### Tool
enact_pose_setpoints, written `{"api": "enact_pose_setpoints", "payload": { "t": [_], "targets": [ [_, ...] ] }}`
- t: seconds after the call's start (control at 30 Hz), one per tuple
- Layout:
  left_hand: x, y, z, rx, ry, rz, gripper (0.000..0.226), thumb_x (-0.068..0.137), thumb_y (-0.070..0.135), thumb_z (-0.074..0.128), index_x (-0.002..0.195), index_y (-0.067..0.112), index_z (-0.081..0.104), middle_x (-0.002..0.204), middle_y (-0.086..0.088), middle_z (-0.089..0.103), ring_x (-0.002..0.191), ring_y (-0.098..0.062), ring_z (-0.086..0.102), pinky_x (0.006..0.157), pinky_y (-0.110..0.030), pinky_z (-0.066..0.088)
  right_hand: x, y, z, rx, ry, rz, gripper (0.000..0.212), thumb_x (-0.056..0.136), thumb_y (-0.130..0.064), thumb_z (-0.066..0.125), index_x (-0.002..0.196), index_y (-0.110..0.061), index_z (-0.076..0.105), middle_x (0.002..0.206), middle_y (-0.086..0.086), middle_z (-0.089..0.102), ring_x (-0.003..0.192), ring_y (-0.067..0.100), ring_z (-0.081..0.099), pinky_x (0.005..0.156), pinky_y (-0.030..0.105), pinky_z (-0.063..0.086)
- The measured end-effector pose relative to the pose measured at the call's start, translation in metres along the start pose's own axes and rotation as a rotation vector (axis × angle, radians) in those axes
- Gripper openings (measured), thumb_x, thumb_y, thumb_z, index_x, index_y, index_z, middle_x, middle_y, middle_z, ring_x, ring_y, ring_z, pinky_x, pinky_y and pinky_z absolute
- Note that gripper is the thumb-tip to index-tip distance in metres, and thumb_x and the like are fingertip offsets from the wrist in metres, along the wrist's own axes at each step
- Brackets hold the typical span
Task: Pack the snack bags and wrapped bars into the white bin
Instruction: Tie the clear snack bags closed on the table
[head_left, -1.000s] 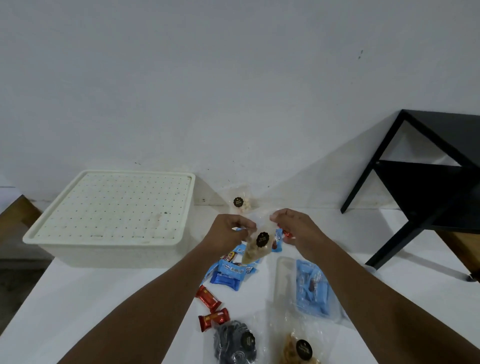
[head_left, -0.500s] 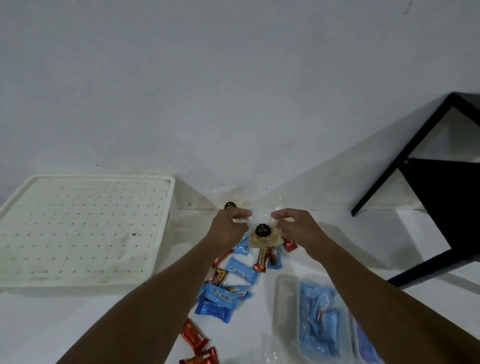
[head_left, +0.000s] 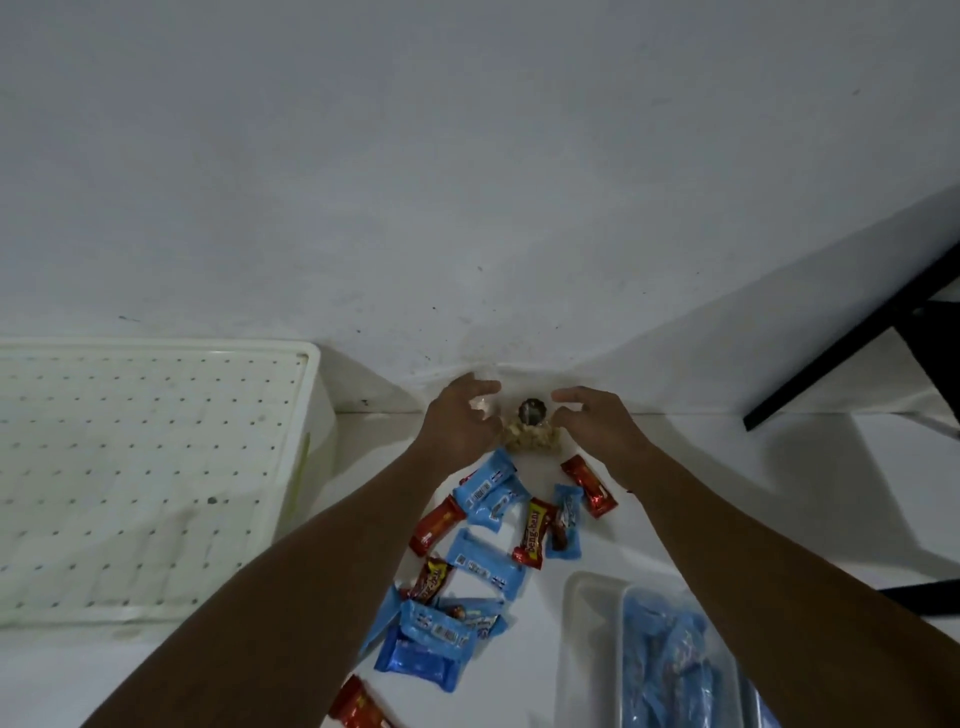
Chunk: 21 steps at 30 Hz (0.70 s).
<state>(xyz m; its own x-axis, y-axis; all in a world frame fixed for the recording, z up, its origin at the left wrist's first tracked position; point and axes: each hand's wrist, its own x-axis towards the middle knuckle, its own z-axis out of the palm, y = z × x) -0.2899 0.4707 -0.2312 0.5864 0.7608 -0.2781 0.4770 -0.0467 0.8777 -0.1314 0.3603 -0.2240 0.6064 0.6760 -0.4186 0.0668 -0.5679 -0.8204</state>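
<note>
- Clear plastic snack bag with black sticker (head_left: 530, 439), airborne a moment ago, now sits right of the lidded white plastic bin (head_left: 315, 457), unpacked.
- Left hand (head_left: 457, 423) and right hand (head_left: 595, 423) flank it, each grip wide.

The light is dim and cool, giving the wall (head_left: 467, 156) a grey-blue cast. Soft shadows lie right of the white bin (head_left: 319, 447), left of the black stand (head_left: 831, 364) and on the table (head_left: 727, 467) at lower right. The left hand (head_left: 457, 426) and right hand (head_left: 597, 423) look slightly smeared; the view stretches outward toward the bottom corners.
</note>
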Motion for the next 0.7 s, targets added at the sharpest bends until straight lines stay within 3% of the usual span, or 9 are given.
{"api": "enact_pose_setpoints", "payload": {
  "t": [0.1, 0.2, 0.3, 0.4, 0.5, 0.53, 0.63, 0.7],
  "targets": [
    [-0.018, 0.0, -0.007, 0.032, 0.009, -0.02, 0.045, 0.081, 0.005, 0.07, 0.122, 0.022, 0.066, 0.143, 0.003, 0.048, 0.12, -0.022, 0.059, 0.102, -0.036, 0.049, -0.014, 0.002, -0.001, -0.019, 0.022, -0.006, 0.036, 0.087, -0.015, 0.065, 0.123, -0.018, 0.065, 0.117, -0.001, 0.056, 0.097, 0.011, 0.053, 0.08, 0.023, 0.04],
    [-0.044, 0.0, -0.014, 0.051, -0.01, 0.007, 0.039, 0.083, 0.007, 0.071, 0.121, 0.017, 0.068, 0.127, -0.002, 0.064, 0.111, -0.02, 0.063, 0.087, -0.024, 0.05, -0.041, -0.001, -0.002, -0.015, -0.037, 0.019, 0.019, 0.088, -0.01, 0.062, 0.106, -0.015, 0.069, 0.102, 0.004, 0.063, 0.084, 0.012, 0.057, 0.075, 0.031, 0.052],
    [-0.078, -0.003, -0.018, 0.052, -0.075, -0.016, 0.037, 0.084, 0.012, 0.073, 0.121, 0.016, 0.068, 0.125, -0.001, 0.064, 0.114, -0.015, 0.06, 0.087, -0.021, 0.045, -0.077, -0.001, -0.002, -0.026, -0.069, 0.026, 0.012, 0.089, -0.009, 0.062, 0.093, -0.017, 0.07, 0.092, 0.006, 0.065, 0.083, 0.017, 0.06, 0.077, 0.035, 0.054],
    [-0.119, -0.003, -0.017, 0.011, -0.175, -0.084, 0.037, 0.084, 0.01, 0.075, 0.12, 0.008, 0.068, 0.116, -0.012, 0.069, 0.093, -0.016, 0.066, 0.08, -0.023, 0.053, -0.12, 0.007, 0.002, -0.016, -0.087, 0.051, 0.01, 0.089, -0.01, 0.063, 0.093, -0.015, 0.07, 0.093, 0.012, 0.069, 0.082, 0.02, 0.064, 0.065, 0.028, 0.051],
    [-0.161, -0.004, -0.011, 0.004, -0.286, -0.109, 0.031, 0.086, 0.004, 0.073, 0.116, 0.0, 0.068, 0.099, -0.017, 0.071, 0.065, -0.004, 0.066, 0.058, -0.012, 0.05, -0.162, 0.022, 0.009, -0.058, -0.114, 0.08, 0.015, 0.089, -0.011, 0.061, 0.1, -0.009, 0.07, 0.098, 0.017, 0.072, 0.082, 0.02, 0.065, 0.065, 0.028, 0.05],
    [-0.173, -0.007, -0.008, 0.029, -0.315, -0.108, 0.03, 0.087, 0.004, 0.071, 0.116, 0.0, 0.068, 0.098, -0.016, 0.07, 0.066, -0.004, 0.066, 0.058, -0.013, 0.05, -0.176, 0.029, 0.011, -0.063, -0.122, 0.091, 0.014, 0.088, -0.011, 0.061, 0.099, -0.01, 0.07, 0.094, 0.015, 0.071, 0.081, 0.02, 0.065, 0.066, 0.028, 0.049],
    [-0.202, -0.022, 0.006, 0.255, -0.401, -0.099, 0.033, 0.089, 0.016, 0.068, 0.122, 0.012, 0.067, 0.106, -0.005, 0.067, 0.091, -0.012, 0.061, 0.076, -0.022, 0.048, -0.215, 0.051, 0.017, -0.035, -0.143, 0.135, 0.009, 0.087, -0.011, 0.061, 0.088, -0.015, 0.069, 0.082, 0.01, 0.067, 0.074, 0.019, 0.063, 0.061, 0.026, 0.045],
    [-0.22, -0.038, 0.017, 0.279, -0.42, -0.108, 0.036, 0.088, 0.02, 0.071, 0.123, 0.012, 0.067, 0.111, -0.005, 0.069, 0.093, -0.011, 0.06, 0.076, -0.018, 0.047, -0.237, 0.07, 0.022, -0.041, -0.146, 0.177, 0.008, 0.089, -0.011, 0.06, 0.09, -0.011, 0.069, 0.081, 0.01, 0.068, 0.069, 0.02, 0.064, 0.056, 0.024, 0.043]
  ]
}}
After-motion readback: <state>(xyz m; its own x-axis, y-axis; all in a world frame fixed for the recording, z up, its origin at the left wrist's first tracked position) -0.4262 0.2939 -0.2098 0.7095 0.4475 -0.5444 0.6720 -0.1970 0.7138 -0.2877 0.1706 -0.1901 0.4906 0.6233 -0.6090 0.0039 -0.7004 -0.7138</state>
